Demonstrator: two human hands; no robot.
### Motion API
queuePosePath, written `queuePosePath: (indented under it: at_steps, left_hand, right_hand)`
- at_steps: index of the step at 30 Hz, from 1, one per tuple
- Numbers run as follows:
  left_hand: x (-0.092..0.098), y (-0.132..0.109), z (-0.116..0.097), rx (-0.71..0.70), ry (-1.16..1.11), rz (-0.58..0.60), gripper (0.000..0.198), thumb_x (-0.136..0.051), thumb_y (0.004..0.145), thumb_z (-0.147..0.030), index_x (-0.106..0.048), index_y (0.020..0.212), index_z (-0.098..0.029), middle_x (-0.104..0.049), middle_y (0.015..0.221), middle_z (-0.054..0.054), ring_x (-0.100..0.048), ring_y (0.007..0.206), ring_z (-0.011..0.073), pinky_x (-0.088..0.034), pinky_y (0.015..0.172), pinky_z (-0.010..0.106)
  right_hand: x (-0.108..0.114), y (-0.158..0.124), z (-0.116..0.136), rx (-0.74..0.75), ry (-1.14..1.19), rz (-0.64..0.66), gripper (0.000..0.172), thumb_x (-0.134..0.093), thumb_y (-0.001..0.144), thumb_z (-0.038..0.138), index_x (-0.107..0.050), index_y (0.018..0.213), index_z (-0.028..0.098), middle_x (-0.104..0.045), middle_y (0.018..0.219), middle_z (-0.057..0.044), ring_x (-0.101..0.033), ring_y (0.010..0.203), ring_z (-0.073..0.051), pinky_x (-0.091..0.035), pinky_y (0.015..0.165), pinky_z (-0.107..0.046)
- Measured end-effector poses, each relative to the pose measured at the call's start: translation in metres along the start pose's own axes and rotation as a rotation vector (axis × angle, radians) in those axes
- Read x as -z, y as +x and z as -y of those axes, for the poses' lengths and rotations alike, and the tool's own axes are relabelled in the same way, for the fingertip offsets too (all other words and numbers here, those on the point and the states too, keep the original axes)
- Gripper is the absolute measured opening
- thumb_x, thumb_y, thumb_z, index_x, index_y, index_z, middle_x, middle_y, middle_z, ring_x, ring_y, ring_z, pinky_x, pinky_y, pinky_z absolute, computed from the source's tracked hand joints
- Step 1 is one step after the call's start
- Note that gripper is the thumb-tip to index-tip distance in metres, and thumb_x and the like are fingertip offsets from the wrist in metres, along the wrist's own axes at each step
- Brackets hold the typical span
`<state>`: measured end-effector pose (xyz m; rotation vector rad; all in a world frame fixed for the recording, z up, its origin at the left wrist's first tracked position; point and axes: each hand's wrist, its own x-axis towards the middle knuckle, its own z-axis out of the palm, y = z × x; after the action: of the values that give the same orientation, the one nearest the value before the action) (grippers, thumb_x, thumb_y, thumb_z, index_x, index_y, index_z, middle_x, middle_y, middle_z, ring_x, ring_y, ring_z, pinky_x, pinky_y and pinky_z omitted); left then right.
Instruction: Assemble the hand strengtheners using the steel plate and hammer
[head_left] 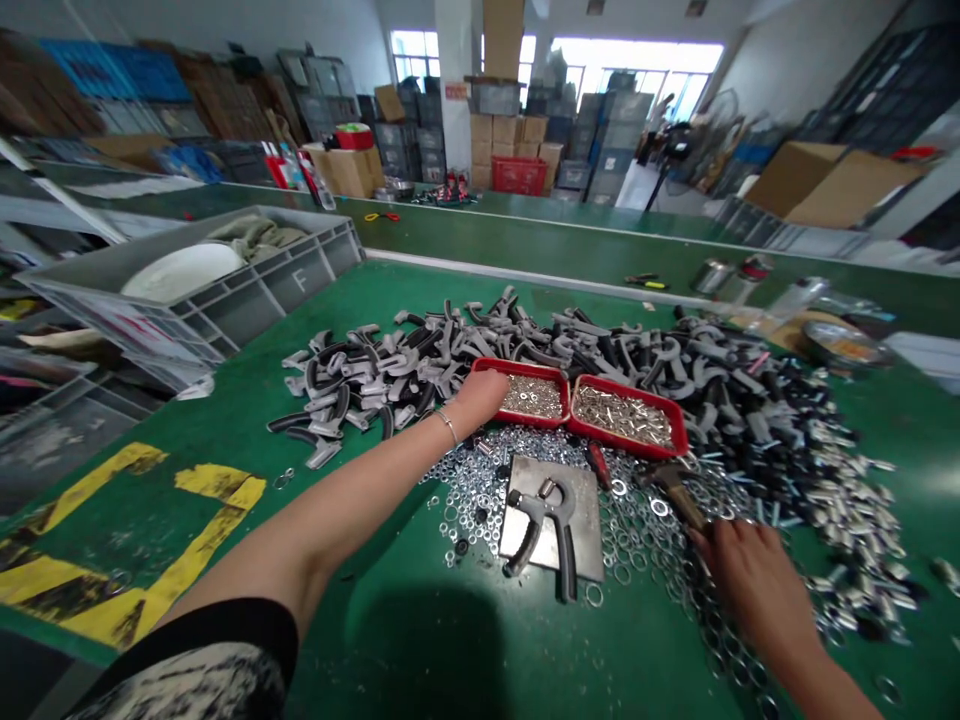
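My left hand (484, 393) reaches into the left end of a red tray (566, 415) of tiny metal parts; its fingers are hidden behind the hand. My right hand (754, 570) is closed around the handle of a hammer (686, 502), whose head points away over loose washers. Between the hands, a hand grip exerciser (565, 520) with grey and black handles lies on a square metal plate (589, 560), a small metal cylinder at its top. A second red tray (679, 440), holding small metal pins, adjoins the first. A red-handled tool (598, 466) lies beside the plate.
Grey and black handle pieces (390, 370) are heaped behind the trays. Washers (634, 540) and metal cylinders (855, 510) spread across the right side. A grey crate (300, 270) stands at left. Pliers (646, 282) and a metal bowl (836, 340) lie farther back.
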<state>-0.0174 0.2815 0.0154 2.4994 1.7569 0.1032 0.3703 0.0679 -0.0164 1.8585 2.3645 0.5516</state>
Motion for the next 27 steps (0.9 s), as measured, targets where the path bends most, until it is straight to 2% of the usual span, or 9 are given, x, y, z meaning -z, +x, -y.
queuePosePath:
  at_steps: [2, 5, 7, 9, 12, 14, 17, 22, 27]
  left_hand:
    - [-0.001, -0.005, 0.003, 0.008, -0.021, -0.033, 0.025, -0.048, 0.087, -0.002, -0.069, 0.1, -0.003, -0.069, 0.103, 0.023, -0.068, 0.1, 0.0287, -0.052, 0.09, 0.038]
    - [-0.001, -0.009, 0.008, 0.013, -0.083, -0.08, 0.023, -0.05, 0.089, -0.008, -0.068, 0.103, -0.008, -0.069, 0.105, 0.018, -0.067, 0.101, 0.0254, -0.05, 0.091, 0.034]
    - [-0.001, -0.008, 0.011, 0.014, -0.132, -0.102, 0.02, -0.052, 0.088, -0.012, -0.069, 0.099, -0.011, -0.07, 0.103, 0.014, -0.066, 0.1, 0.0234, -0.05, 0.091, 0.032]
    - [-0.001, -0.006, 0.013, 0.015, -0.18, -0.117, 0.017, -0.053, 0.088, -0.013, -0.07, 0.092, -0.012, -0.071, 0.097, 0.013, -0.066, 0.096, 0.0232, -0.05, 0.089, 0.032]
    - [-0.002, -0.002, 0.013, 0.02, -0.253, -0.142, 0.016, -0.053, 0.087, -0.013, -0.069, 0.086, -0.012, -0.071, 0.091, 0.013, -0.066, 0.091, 0.0239, -0.049, 0.087, 0.033]
    - [-0.002, -0.001, 0.012, 0.019, -0.307, -0.166, 0.014, -0.054, 0.086, -0.013, -0.069, 0.084, -0.012, -0.071, 0.09, 0.012, -0.066, 0.091, 0.0234, -0.049, 0.087, 0.033]
    - [0.004, -0.004, 0.01, 0.019, -0.398, -0.21, 0.013, -0.055, 0.086, -0.013, -0.067, 0.083, -0.014, -0.071, 0.087, 0.009, -0.066, 0.089, 0.0216, -0.048, 0.086, 0.032]
    - [0.019, -0.029, -0.001, 0.028, -0.583, -0.263, 0.011, -0.054, 0.09, -0.017, -0.063, 0.093, -0.014, -0.069, 0.077, 0.003, -0.066, 0.072, 0.0153, -0.05, 0.072, 0.027]
    - [0.017, -0.075, -0.03, -0.094, -1.0, -0.155, 0.01, -0.059, 0.088, -0.023, -0.067, 0.092, -0.018, -0.07, 0.083, 0.003, -0.065, 0.073, 0.0139, -0.052, 0.073, 0.028]
  right_hand:
    - [-0.002, -0.002, -0.004, -0.012, 0.071, -0.023, 0.034, -0.037, 0.095, 0.043, -0.053, 0.074, 0.021, -0.06, 0.073, -0.013, -0.056, 0.072, -0.029, -0.046, 0.072, -0.044]
    - [0.007, -0.004, 0.0, -0.239, 0.324, -0.014, 0.034, -0.039, 0.091, 0.052, -0.051, 0.083, 0.021, -0.062, 0.078, -0.012, -0.06, 0.069, -0.028, -0.047, 0.06, -0.038]
    - [0.02, -0.007, 0.009, -0.362, 0.592, 0.072, 0.038, -0.042, 0.089, 0.056, -0.051, 0.097, 0.02, -0.065, 0.082, -0.011, -0.062, 0.062, -0.025, -0.047, 0.053, -0.034]
    - [0.039, -0.011, 0.025, -0.358, 0.845, 0.202, 0.042, -0.043, 0.089, 0.057, -0.05, 0.109, 0.021, -0.067, 0.082, -0.008, -0.063, 0.06, -0.023, -0.05, 0.055, -0.033]
    - [0.073, -0.014, 0.056, -0.245, 1.058, 0.367, 0.039, -0.039, 0.094, 0.056, -0.052, 0.111, 0.023, -0.067, 0.075, -0.003, -0.065, 0.065, -0.022, -0.05, 0.061, -0.03]
    - [0.093, -0.011, 0.075, -0.207, 1.121, 0.386, 0.035, -0.036, 0.096, 0.054, -0.052, 0.107, 0.025, -0.067, 0.074, -0.001, -0.065, 0.066, -0.021, -0.049, 0.061, -0.029]
    - [0.107, 0.0, 0.097, -0.194, 1.132, 0.32, 0.034, -0.032, 0.098, 0.053, -0.051, 0.107, 0.026, -0.068, 0.08, -0.003, -0.065, 0.07, -0.021, -0.048, 0.065, -0.029]
    - [0.102, 0.018, 0.111, -0.084, 1.074, 0.477, 0.037, -0.031, 0.098, 0.051, -0.055, 0.091, 0.024, -0.068, 0.075, -0.005, -0.065, 0.067, -0.023, -0.047, 0.065, -0.032]
    - [0.088, 0.014, 0.113, -0.188, 1.075, 0.38, 0.039, -0.03, 0.097, 0.055, -0.055, 0.098, 0.024, -0.067, 0.078, -0.005, -0.064, 0.069, -0.023, -0.046, 0.066, -0.032]
